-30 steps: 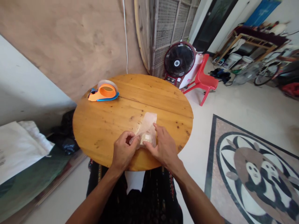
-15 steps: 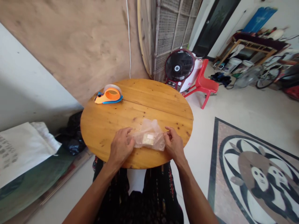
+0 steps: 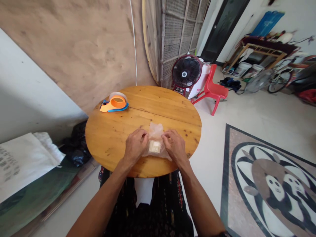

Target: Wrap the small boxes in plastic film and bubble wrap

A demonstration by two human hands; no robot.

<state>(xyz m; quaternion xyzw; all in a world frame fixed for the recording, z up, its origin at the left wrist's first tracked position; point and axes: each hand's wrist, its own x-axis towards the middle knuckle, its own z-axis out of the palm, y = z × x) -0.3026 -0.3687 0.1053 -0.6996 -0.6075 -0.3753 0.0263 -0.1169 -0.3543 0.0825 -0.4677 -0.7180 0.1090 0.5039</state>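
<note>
A small pale box-like block (image 3: 154, 147) lies on a sheet of translucent plastic wrap (image 3: 156, 129) near the front of the round wooden table (image 3: 108, 131). To its left, my left hand (image 3: 136, 144) has its thumb and fingers closed on the wrap's edge. My right hand (image 3: 174, 144) pinches the wrap on the other side, fingers bent inward. Part of the wrap is hidden under both hands. Toward the table's far left rests an orange and blue tape dispenser (image 3: 116, 102), apart from the hands.
A red plastic chair (image 3: 214, 87) and a dark fan (image 3: 186, 73) stand beyond the table's right side. On the left lie a white sack (image 3: 27, 158) and black plastic bags (image 3: 76, 148). A wood panel (image 3: 81, 49) rises behind the table.
Both hands have come inward and closer together, drawing the wrap's sides in beside the block. The wrap's spread looks narrower. The tape dispenser stays on the table.
</note>
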